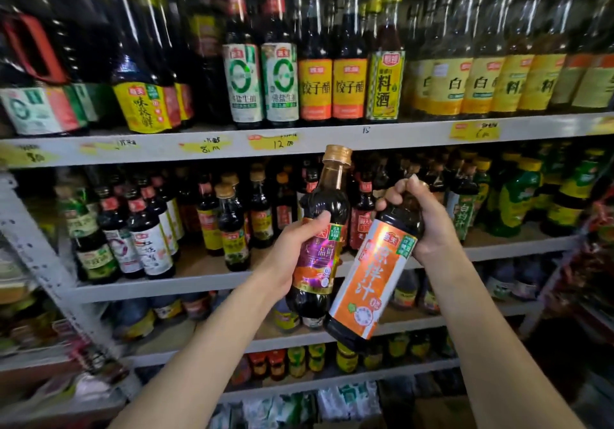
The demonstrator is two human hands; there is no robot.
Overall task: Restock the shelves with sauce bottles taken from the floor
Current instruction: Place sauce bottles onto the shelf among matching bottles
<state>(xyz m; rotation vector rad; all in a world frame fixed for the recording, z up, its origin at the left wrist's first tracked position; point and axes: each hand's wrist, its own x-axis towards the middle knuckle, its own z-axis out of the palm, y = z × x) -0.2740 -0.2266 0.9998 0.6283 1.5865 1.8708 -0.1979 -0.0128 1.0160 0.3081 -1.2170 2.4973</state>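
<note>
Two hands (294, 252) (428, 229) grip two sauce bottles (327, 202) (368, 279), one each.

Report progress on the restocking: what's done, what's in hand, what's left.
Done: the shelves already carry rows of bottles; which are new I cannot tell. In hand: the left hand grips a purple-label bottle, the right hand an orange-label bottle by its neck, both in front of the shelves. Left: shelving these two; the floor stock is out of view.
</note>
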